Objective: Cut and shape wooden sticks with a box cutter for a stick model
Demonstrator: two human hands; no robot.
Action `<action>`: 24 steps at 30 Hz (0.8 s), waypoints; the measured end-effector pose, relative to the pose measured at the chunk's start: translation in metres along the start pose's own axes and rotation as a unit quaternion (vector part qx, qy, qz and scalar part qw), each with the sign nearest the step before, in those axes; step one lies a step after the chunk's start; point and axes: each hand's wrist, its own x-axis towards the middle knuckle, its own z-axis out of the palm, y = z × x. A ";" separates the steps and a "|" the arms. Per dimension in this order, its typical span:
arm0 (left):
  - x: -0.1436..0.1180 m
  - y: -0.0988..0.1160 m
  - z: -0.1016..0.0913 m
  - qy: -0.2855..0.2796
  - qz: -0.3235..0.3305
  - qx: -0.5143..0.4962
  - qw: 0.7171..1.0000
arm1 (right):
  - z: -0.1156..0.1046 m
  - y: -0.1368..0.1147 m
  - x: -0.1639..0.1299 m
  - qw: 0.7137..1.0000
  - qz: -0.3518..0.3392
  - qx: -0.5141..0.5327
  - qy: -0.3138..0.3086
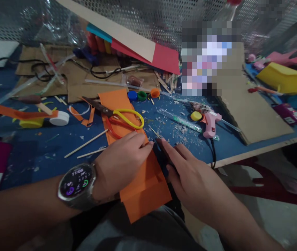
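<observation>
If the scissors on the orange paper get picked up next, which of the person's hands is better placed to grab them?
Probably the left hand: it rests on the orange paper just below the scissors, whose yellow handles face it. The right hand lies further off, at the paper's right edge.

- Scissors [122,116] lie just beyond both hands, blocking the way forward.
- Bare blue surface [54,146] opens leftward, crossed only by thin sticks [87,143].
- Glue gun [211,122] crowds the right.
</observation>
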 end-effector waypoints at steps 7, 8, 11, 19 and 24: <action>0.001 0.002 0.002 -0.015 -0.006 0.004 1.000 | 0.000 -0.004 0.001 1.000 0.001 0.000 -0.009; 0.001 0.002 0.003 -0.016 -0.007 0.002 1.000 | 0.001 -0.004 0.000 1.000 0.000 0.001 -0.011; 0.001 0.002 0.003 -0.011 -0.013 -0.010 1.000 | 0.002 -0.005 0.000 1.000 -0.002 0.003 -0.010; 0.005 0.003 -0.003 -0.040 -0.019 -0.011 0.999 | 0.003 -0.006 0.000 1.000 -0.010 -0.001 0.010; 0.005 0.002 -0.001 -0.051 -0.025 -0.020 0.998 | 0.003 -0.005 -0.001 1.000 -0.009 0.001 0.010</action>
